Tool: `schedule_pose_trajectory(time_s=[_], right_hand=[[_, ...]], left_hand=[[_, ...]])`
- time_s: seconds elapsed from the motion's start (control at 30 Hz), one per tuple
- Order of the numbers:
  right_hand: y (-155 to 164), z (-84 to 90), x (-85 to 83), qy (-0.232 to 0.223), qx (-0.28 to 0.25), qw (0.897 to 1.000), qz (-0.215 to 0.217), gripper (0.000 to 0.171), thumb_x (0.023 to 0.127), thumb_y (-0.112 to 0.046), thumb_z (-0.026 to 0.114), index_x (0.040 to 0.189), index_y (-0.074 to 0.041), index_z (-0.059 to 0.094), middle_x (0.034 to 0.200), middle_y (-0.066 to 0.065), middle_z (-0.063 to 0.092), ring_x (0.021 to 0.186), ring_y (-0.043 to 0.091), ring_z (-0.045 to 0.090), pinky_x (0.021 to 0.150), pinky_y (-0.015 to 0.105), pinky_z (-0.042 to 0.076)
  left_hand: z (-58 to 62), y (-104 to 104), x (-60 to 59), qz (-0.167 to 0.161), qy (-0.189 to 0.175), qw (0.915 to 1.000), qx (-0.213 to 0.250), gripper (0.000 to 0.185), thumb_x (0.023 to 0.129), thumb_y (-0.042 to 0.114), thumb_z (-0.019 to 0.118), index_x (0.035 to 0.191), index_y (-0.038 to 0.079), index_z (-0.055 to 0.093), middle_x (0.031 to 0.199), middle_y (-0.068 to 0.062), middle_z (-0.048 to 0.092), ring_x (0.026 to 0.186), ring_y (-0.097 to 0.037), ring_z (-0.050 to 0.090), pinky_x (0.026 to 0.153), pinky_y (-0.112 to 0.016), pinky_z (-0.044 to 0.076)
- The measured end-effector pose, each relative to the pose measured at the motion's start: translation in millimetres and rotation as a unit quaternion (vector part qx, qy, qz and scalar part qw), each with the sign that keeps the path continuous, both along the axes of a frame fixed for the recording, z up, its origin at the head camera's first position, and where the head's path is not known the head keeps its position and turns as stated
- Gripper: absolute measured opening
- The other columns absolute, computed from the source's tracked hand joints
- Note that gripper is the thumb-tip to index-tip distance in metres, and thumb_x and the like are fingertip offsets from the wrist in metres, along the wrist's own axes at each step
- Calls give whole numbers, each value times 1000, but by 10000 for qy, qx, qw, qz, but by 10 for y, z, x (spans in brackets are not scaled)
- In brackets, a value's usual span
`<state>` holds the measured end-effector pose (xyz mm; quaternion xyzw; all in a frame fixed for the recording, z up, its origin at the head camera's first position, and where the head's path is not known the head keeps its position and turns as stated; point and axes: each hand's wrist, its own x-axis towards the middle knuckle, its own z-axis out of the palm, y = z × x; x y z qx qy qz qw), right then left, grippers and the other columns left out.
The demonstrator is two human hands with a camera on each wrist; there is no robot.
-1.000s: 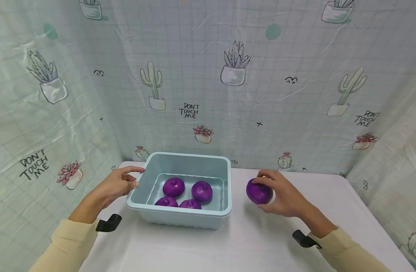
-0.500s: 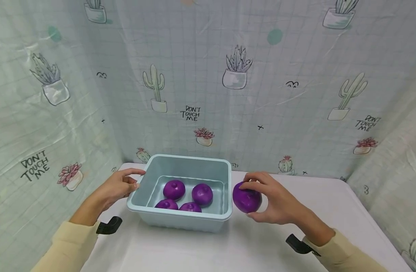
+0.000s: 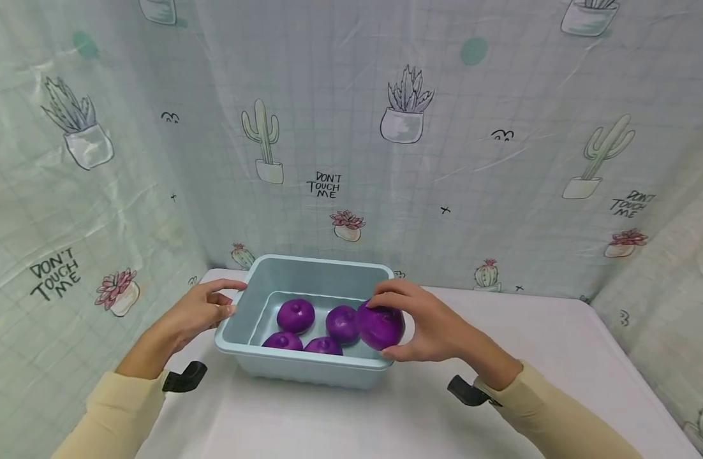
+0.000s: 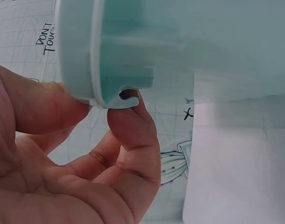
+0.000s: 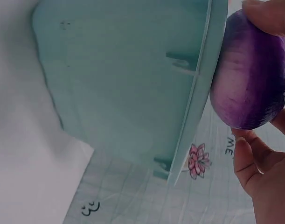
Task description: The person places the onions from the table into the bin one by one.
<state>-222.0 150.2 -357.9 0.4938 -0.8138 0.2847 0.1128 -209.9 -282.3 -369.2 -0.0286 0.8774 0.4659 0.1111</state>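
Note:
My right hand holds a shiny purple onion between thumb and fingers, over the right rim of a pale blue plastic bin. In the right wrist view the held onion shows a paler streaked side, just beyond the rim. Several like onions lie inside the bin, among them one at the back left; the front wall partly hides the nearest. At the bin's left side my left hand pinches the rim. The left wrist view shows the thumb and a curled finger at the rim's edge.
The bin stands on a white table. Behind and at both sides hangs a cactus-printed curtain. Each wrist wears a black camera mount, such as the right one.
My right hand has carried the onion leftward from beside the bin to over its right rim. The left hand keeps its place on the bin.

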Motion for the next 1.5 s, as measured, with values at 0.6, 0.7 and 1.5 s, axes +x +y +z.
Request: schedule_pose_trajectory(time_s=[0.6,0.7,1.5], right_hand=[[-534,-21,-283,-153,2490,9683,-150,62,72,-36,91,129,-26,67,126,-4,62,112,19,58,94,39,48],[-584,-28,-303,-255,2784,9599,-196,60,73,-36,91,128,-25,68,123,-5,63,109,18,60,91,38,47],[-706,-42,-267,-558,3652,9267,-688,17,81,-34,87,76,-25,73,67,-16,63,69,3,52,90,41,38]], left_hand=[[52,27,-12,-43,-30,10000,3,51,102,5,58,152,6,49,120,-21,59,103,-28,62,94,-43,59],[53,25,-12,-32,-42,10000,-21,51,102,6,58,152,7,49,121,-21,59,103,-28,62,94,-44,59],[57,25,5,-41,-2,9999,-135,51,102,6,57,152,6,48,120,-22,60,104,-29,62,95,-47,59]])
